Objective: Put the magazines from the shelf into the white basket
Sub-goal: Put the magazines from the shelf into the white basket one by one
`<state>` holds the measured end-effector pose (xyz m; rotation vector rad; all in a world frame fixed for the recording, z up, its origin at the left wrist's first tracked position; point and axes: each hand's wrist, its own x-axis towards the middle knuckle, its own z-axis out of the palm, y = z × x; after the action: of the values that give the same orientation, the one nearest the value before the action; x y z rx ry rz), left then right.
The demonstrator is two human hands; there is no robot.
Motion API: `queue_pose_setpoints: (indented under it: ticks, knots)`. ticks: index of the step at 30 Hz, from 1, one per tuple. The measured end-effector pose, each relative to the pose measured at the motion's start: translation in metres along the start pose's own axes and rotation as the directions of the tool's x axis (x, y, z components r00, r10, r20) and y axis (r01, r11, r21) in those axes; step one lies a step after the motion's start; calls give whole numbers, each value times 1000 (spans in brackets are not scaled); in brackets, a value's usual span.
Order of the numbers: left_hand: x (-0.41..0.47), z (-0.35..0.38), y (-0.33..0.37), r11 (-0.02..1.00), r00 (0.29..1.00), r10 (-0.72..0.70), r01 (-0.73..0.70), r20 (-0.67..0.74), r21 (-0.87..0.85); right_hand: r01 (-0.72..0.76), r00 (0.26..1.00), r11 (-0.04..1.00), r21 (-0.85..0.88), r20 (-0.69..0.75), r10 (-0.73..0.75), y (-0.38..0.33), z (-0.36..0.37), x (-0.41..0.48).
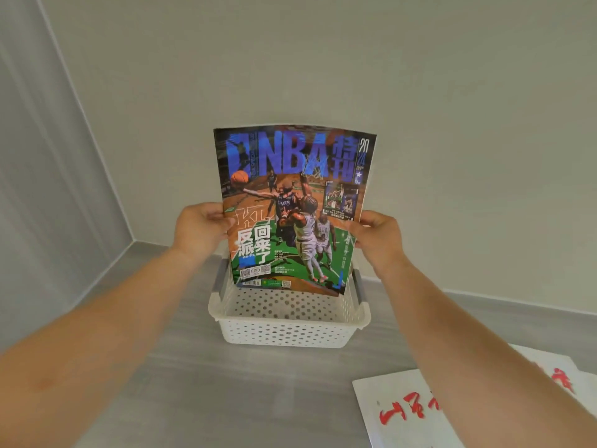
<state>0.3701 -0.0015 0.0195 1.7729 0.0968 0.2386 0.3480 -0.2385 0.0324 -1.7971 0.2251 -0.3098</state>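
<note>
- The magazine [292, 208] has a glossy paper cover with a slight sheen.
- The white basket [287, 331] looks like smooth, perforated plastic, with grey handles.
- The floor [200, 383] is matt grey with a wood-like grain.
- The wall [323, 59] is matt.

- Soft, even indoor light; no hard shadows or hot spots.
- Faint sheen on the glossy basketball magazine cover [292, 205], centre frame, mildly soft.
- Wide-angle bending: the wall corner at upper left leans.
- Both bare forearms at the lower edges look stretched and slightly blurred.
</note>
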Motion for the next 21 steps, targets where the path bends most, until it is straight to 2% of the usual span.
queue_pose_setpoints:
  ticks: [7,16,21]
  knots:
    - [3,14,-30,995,997,-79,78,6,56,-108,994,992,-60,-4,108,33,3,15]
    - [16,27,-34,989,998,-32,39,-49,144,-131,991,989,-65,-18,130,51,-1,25]
    - [18,33,-37,946,993,54,-17,-107,324,-145,989,983,-110,-55,140,58,4,33]
